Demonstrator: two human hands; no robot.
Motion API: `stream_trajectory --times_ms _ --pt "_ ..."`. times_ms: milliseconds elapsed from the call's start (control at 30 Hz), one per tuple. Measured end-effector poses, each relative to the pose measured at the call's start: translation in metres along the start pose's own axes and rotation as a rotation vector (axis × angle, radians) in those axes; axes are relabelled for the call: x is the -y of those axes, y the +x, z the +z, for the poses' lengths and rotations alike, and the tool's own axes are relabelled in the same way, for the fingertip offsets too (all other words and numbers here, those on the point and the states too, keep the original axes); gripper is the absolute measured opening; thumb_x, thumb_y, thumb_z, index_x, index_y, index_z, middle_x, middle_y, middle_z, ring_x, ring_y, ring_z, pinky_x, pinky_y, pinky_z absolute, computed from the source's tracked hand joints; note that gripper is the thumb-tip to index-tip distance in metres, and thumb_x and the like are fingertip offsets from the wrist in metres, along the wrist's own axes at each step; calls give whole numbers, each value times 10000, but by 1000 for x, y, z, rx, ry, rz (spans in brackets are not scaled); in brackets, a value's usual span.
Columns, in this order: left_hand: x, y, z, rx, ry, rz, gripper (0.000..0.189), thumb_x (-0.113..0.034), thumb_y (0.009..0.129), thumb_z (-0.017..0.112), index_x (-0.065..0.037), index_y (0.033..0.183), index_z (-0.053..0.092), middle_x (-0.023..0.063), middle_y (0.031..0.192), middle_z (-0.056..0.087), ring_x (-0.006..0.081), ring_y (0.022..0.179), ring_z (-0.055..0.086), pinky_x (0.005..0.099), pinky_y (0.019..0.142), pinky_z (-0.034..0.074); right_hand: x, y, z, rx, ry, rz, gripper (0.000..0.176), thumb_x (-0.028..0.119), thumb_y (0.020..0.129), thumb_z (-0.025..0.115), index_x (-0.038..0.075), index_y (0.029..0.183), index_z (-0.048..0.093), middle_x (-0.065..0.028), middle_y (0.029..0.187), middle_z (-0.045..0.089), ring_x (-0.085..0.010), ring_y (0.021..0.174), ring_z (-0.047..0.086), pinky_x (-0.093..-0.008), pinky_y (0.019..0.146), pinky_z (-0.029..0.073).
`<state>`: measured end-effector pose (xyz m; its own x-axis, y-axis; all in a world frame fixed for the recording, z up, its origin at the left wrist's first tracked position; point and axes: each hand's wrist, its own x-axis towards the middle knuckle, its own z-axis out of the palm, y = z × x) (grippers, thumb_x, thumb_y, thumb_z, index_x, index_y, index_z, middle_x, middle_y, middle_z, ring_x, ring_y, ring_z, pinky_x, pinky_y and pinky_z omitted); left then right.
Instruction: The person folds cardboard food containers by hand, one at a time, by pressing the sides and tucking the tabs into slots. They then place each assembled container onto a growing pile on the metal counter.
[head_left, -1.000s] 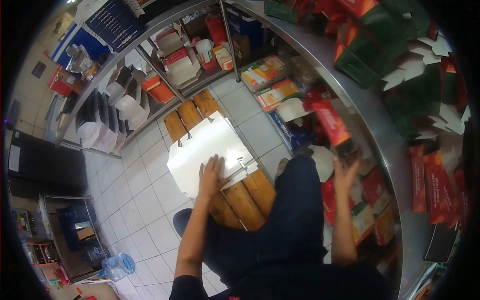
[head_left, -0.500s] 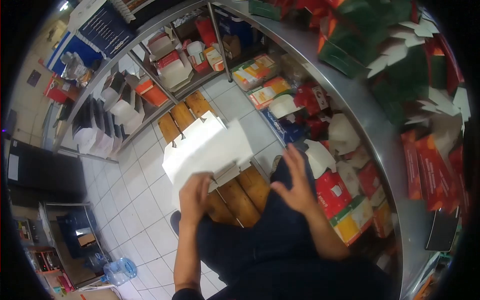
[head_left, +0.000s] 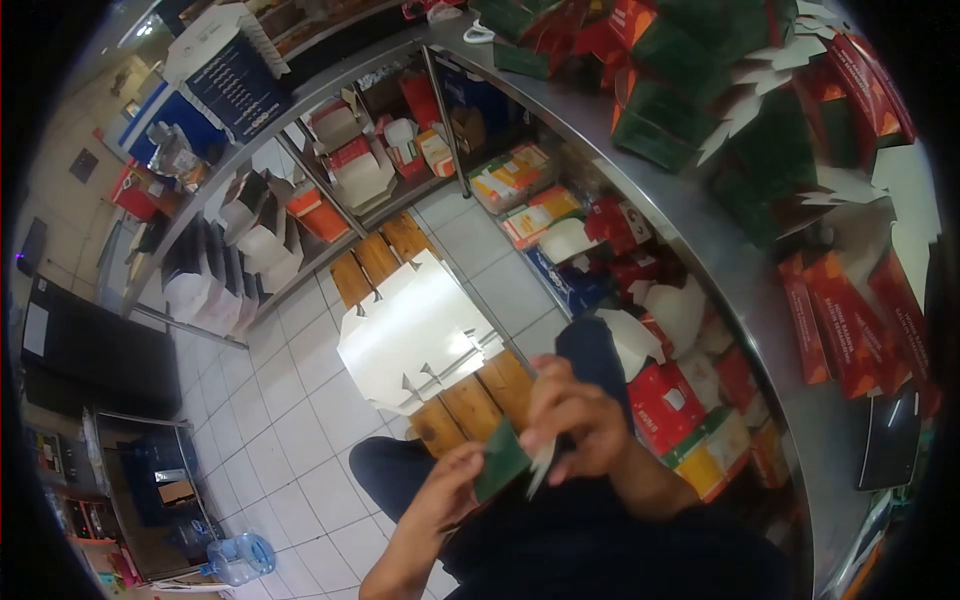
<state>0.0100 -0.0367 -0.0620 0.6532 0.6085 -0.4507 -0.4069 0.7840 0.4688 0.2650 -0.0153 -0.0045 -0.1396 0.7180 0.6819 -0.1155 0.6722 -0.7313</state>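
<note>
Close to my lap, a small green cardboard box piece [head_left: 502, 464] with a white flap is between my hands. The fingers of my left hand [head_left: 452, 492] are closed on its left edge. At the opposite side, my right hand [head_left: 582, 425] grips it near the white flap, with bent and slightly blurred fingers. Beyond them, flat white cardboard blanks [head_left: 415, 325] with slotted edges lie on a wooden slatted bench [head_left: 465, 412]. Neither hand touches these blanks. My body's dark clothing hides the lower part of the green piece.
A steel counter [head_left: 690, 235] curves along the right, bearing green-and-red cartons [head_left: 660, 120] and a phone [head_left: 888, 440]. Below it lie folded boxes [head_left: 665, 405]. Shelves ahead hold more open boxes [head_left: 360, 180]. A water bottle [head_left: 240, 558] stands on the tiled floor [head_left: 290, 430].
My left hand has left the white blanks and moved down toward my lap. My right hand has come inward, and both now hold the green piece. The blanks lie flat and still.
</note>
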Motion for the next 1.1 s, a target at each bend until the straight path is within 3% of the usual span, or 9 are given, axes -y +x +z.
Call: stream_trajectory --times_ms 200,367,500,600,667,767,967,1000,1100 --pt "-6 -1 31 -177 421 599 424 1 930 709 -5 1327 560 103 982 743 131 840 707 262 732 564 48 21 19 125 -697 330 281 294 871 781 139 1102 739 -50 951 625 -252 991 593 -400 981 404" --pt "-32 -32 33 -168 823 407 642 -31 868 807 -37 1438 514 89 1005 730 107 826 664 231 661 511 41 16 11 391 -567 211 286 293 859 805 141 1098 770 -35 878 661 -227 893 615 -361 900 420" --pt "-59 -45 21 231 1224 437 772 -179 869 829 -51 1520 435 162 1359 618 262 1307 567 367 1085 447 37 21 1 272 -640 279 264 270 875 790 135 1099 752 -31 890 667 -232 910 611 -396 919 406" --pt "-56 -45 19 125 1261 416 507 -172 924 773 -43 1377 586 137 1309 654 245 1207 635 354 1026 496 29 16 -5 337 -724 259 263 282 862 801 140 1077 752 -16 887 670 -219 900 610 -382 892 388" --pt "-48 -41 12 -335 1276 271 283 -162 954 736 -34 1202 689 126 1225 683 231 1061 697 343 941 546 24 15 1 372 -753 241 257 287 861 801 141 1066 751 -15 890 672 -215 900 611 -377 890 380" --pt "-46 -37 6 -271 1299 457 228 -155 934 752 -35 1126 722 136 1149 696 253 934 719 339 854 572 21 14 5 424 -797 249 242 298 871 790 144 1052 744 -12 914 679 -208 921 613 -380 906 362" --pt "-35 -39 45 -468 1697 327 431 -126 896 758 -81 1314 664 71 1115 705 244 948 701 380 883 557 10 -1 15 567 -710 292 218 320 918 743 156 1062 730 -6 954 682 -206 1009 612 -397 937 356" --pt "-22 -35 39 -469 1517 713 360 -77 898 720 -58 1255 676 166 815 631 326 713 630 394 660 496 9 -4 20 579 -703 323 220 326 897 768 165 1042 731 -24 978 707 -226 1058 640 -409 983 360" --pt "-30 -44 56 -282 1567 547 598 -97 893 734 -128 1463 554 172 931 702 328 860 708 401 757 543 3 -11 32 599 -612 294 211 317 896 770 167 1038 728 -31 999 708 -232 1059 638 -410 975 368"
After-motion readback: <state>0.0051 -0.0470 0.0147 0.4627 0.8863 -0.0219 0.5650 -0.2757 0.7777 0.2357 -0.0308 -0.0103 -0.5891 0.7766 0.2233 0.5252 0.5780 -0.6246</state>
